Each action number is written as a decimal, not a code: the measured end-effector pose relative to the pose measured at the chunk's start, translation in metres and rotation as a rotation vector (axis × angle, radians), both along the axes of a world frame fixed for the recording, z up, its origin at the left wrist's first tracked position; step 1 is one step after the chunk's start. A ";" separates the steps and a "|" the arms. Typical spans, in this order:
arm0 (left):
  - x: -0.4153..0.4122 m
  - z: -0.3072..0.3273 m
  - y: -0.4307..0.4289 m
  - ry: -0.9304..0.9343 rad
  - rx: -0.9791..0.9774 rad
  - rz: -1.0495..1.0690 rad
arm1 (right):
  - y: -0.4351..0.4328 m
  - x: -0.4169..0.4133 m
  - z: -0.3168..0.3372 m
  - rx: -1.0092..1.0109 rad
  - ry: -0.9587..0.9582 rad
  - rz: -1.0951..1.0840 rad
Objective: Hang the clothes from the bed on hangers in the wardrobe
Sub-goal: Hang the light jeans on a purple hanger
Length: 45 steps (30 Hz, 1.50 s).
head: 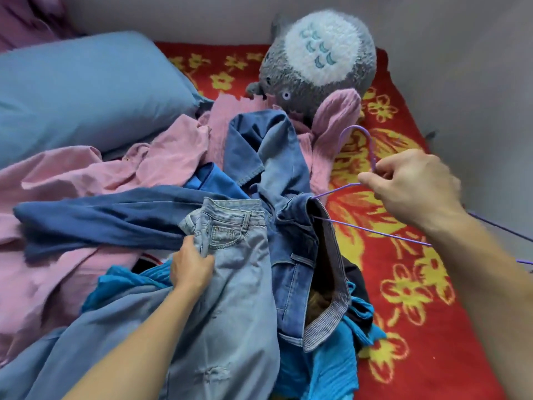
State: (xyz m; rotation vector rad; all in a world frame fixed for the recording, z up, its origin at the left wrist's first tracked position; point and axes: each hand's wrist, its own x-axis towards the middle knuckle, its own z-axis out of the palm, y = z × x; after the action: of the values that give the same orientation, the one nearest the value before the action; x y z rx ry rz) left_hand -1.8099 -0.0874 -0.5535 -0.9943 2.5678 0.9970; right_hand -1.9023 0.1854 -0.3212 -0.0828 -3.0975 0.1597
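Light-blue jeans are lying on the clothes pile on the bed, waistband far, legs running toward the person. Left hand is gripping them below the waistband. Right hand is pinching the purple wire hanger just right of them.

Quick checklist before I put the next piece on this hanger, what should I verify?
1. Right hand grips the purple hanger at its neck: ok.
2. Left hand grips the light jeans near the waistband: ok.
3. Hanger free of other clothes: not ok, one end is tucked into the dark denim garment.
4. Light jeans lifted clear: not ok, they lie on the clothes pile.
5. Wardrobe within reach: cannot tell, it is out of view.
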 end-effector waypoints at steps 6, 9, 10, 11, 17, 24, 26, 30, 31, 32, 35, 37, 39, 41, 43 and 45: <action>0.003 0.018 0.002 0.031 -0.024 -0.092 | 0.005 0.001 0.028 0.001 -0.005 0.031; 0.001 0.027 -0.002 0.024 0.024 -0.041 | 0.015 -0.005 0.067 0.011 0.083 0.068; -0.001 0.030 -0.002 0.028 0.046 -0.013 | 0.017 -0.008 0.079 -0.007 0.125 0.083; -0.002 0.034 -0.002 0.038 0.072 0.020 | 0.018 -0.011 0.087 -0.038 0.177 0.096; -0.012 0.050 -0.002 0.099 0.400 0.408 | -0.012 -0.040 0.044 -0.411 0.224 0.161; -0.011 0.050 -0.012 0.198 0.656 0.241 | -0.103 -0.049 -0.096 -0.558 -0.069 0.389; -0.006 0.048 -0.017 0.226 0.675 0.156 | -0.130 -0.044 -0.123 -0.585 -0.113 0.451; -0.001 0.039 -0.032 0.236 0.655 0.204 | -0.156 0.000 -0.175 -0.544 -0.216 0.616; 0.002 0.038 -0.036 0.220 0.591 0.273 | -0.153 0.014 -0.188 -0.525 -0.182 0.650; 0.007 0.036 -0.042 0.203 0.474 0.340 | -0.148 0.028 -0.198 -0.504 -0.139 0.681; 0.018 0.039 -0.057 0.274 0.011 0.371 | -0.133 0.057 -0.222 -0.454 -0.051 0.747; 0.012 0.042 -0.061 0.390 -0.143 0.244 | -0.130 0.066 -0.234 -0.429 -0.017 0.753; -0.001 0.042 -0.062 0.432 -0.215 0.118 | -0.133 0.067 -0.240 -0.404 0.007 0.718; -0.015 0.038 -0.059 0.428 -0.363 0.018 | -0.136 0.065 -0.244 -0.377 0.030 0.689; -0.029 0.034 -0.053 0.440 -0.533 -0.089 | -0.133 0.063 -0.250 -0.312 0.046 0.727; -0.043 0.031 -0.047 0.293 -0.532 -0.200 | -0.127 0.066 -0.256 -0.229 0.049 0.792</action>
State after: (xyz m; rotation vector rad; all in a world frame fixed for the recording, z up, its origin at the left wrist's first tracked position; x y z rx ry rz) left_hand -1.8531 -0.1341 -0.5223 -0.7083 3.1946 0.4365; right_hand -1.8363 0.0584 -0.5768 1.1141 -2.8506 0.5166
